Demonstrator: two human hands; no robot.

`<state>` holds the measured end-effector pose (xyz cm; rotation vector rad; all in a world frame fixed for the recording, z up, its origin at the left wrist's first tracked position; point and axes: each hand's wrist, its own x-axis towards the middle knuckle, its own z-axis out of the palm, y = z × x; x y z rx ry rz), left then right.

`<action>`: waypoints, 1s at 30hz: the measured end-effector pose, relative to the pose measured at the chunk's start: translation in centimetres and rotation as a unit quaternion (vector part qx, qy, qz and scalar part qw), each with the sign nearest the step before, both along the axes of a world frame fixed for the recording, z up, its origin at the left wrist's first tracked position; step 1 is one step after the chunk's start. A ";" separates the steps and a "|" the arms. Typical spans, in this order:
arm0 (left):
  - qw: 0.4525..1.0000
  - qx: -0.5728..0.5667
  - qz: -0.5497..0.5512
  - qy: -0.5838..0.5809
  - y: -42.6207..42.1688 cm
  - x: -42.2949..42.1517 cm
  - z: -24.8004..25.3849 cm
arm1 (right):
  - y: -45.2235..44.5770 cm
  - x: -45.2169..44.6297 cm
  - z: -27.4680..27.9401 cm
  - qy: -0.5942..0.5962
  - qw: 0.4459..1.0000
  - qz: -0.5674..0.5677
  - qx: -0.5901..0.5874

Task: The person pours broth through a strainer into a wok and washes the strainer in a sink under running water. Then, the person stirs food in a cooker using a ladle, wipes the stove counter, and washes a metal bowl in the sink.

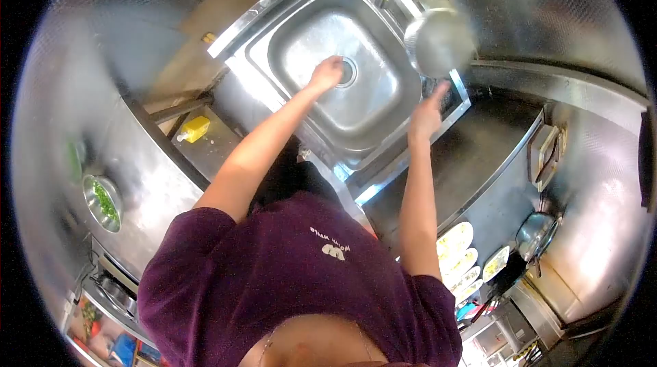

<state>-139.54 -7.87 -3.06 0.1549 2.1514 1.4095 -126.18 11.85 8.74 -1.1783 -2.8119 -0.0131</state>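
Metal vessel, blurred, and right hand both right of sink, grip indeterminable; left hand over sink drain, closure unclear. Possible slip into sink from insecure hold.

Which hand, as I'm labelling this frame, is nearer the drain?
Left. The left hand is at the drain, overlapping its edge in view; the right hand is farther off, to the right of the basin.

glare: bright, sink | edges: fisheye-curved (corners black) | blurred: round metal vessel
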 end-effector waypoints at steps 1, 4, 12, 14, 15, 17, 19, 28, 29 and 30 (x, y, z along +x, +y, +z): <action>1.000 0.021 0.002 -0.016 0.4 0.5 -0.4 | 1.2 0.7 -1.3 -0.131 0.991 0.039 0.003; 0.999 0.017 -0.029 0.041 -0.7 0.9 -1.5 | 1.1 -1.0 4.1 0.020 0.999 0.032 0.017; 0.998 0.025 0.028 -0.042 -1.3 0.3 0.0 | 1.9 0.2 -1.6 -0.032 0.999 -0.038 -0.008; 1.000 -0.001 0.014 -0.010 -1.7 -0.7 1.0 | 1.4 -0.1 1.4 -0.008 0.999 -0.025 -0.021; 1.000 -0.001 0.024 -0.003 -1.9 -1.5 1.2 | 1.2 -0.6 3.2 0.070 0.997 -0.010 0.000; 0.999 -0.001 0.041 0.001 -1.9 -2.7 0.4 | 0.6 -1.6 6.4 0.186 0.982 -0.019 0.005; 0.997 0.034 0.075 0.011 -1.1 -4.4 0.5 | 1.2 -2.0 4.4 0.179 0.983 -0.043 0.018; 0.999 0.040 0.027 -0.006 0.3 -7.4 3.4 | 3.0 0.0 1.3 0.134 0.960 0.084 -0.229; 0.998 0.054 0.037 -0.002 0.8 -7.6 3.8 | 3.2 0.1 0.9 0.174 0.907 0.084 -0.374; 0.997 0.064 0.048 0.000 1.3 -7.6 4.1 | 3.4 0.2 0.6 0.207 0.834 0.063 -0.507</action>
